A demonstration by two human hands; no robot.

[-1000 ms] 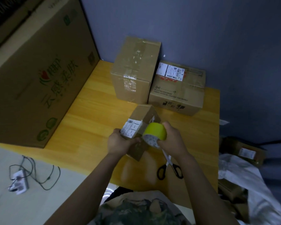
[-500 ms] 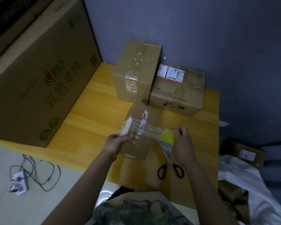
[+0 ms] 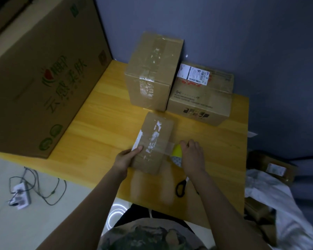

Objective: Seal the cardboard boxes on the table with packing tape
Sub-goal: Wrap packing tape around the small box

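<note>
You are partway through the small box (image 3: 154, 141), which lies flat on the table (image 3: 101, 114) just in front of the two boxes at the back. A clear strip runs across its top. Your left hand (image 3: 126, 159) grips the box's left edge, thumb on the tape end, and your right hand (image 3: 192, 157) clutches the yellow tape roll (image 3: 177, 152) just past the right edge. The tall box (image 3: 152, 73) behind already wears tape; the labelled box (image 3: 201, 98) seems taped too. What is left, I judge, is to bring the strip down the side and cut it with the scissors (image 3: 182, 186). A second ago you held this box tilted up with the roll against it; now it is down and the strip is drawn out.
</note>
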